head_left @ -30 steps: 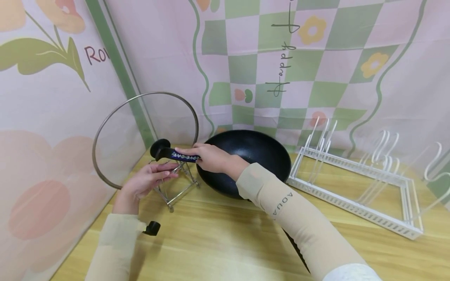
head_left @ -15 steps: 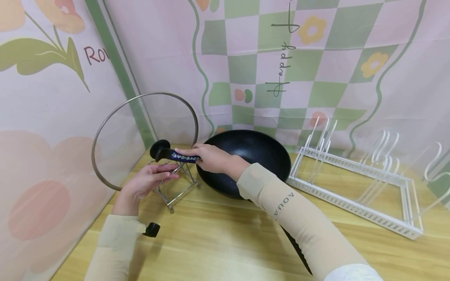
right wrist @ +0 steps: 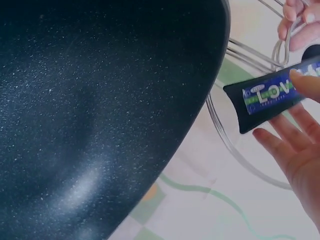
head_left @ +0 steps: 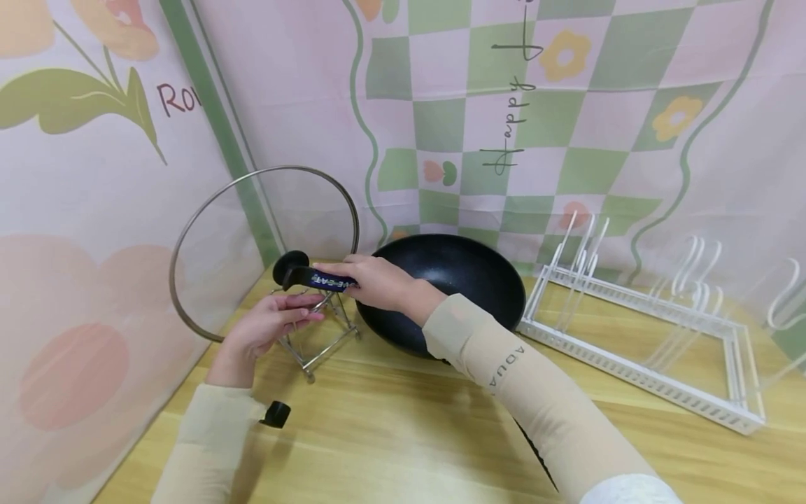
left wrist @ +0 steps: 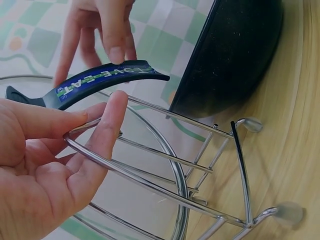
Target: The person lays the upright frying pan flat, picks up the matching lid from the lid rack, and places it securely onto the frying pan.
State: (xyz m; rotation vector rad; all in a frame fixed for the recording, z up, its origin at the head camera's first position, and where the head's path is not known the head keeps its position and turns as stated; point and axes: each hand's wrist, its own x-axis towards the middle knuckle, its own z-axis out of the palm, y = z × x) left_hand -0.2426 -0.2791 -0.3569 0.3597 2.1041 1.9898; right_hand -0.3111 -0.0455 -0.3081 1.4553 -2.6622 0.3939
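Observation:
In the head view a large clear glass lid (head_left: 264, 217) with a metal rim stands on edge at the left. Its black arched handle (head_left: 324, 278) bears printed lettering. My right hand (head_left: 384, 281) pinches this handle between thumb and fingers. Under the handle is a silver wire stand (head_left: 329, 349), and the lid leans within it. My left hand (head_left: 267, 327) holds the stand's upper loop; in the left wrist view the thumb and fingers close round the wire (left wrist: 150, 183). The right wrist view shows the right thumb on the handle's label (right wrist: 270, 95).
A black wok (head_left: 469, 280) sits just right of the stand, close to the lid, its handle partly under my right sleeve (head_left: 516, 371). Farther right stands a white rack (head_left: 636, 373) with upright hooks. A patterned cloth (head_left: 441, 126) hangs behind the wooden table (head_left: 378, 434).
The head view has shifted very slightly. Both hands, the lid and the stand keep their places relative to one another.

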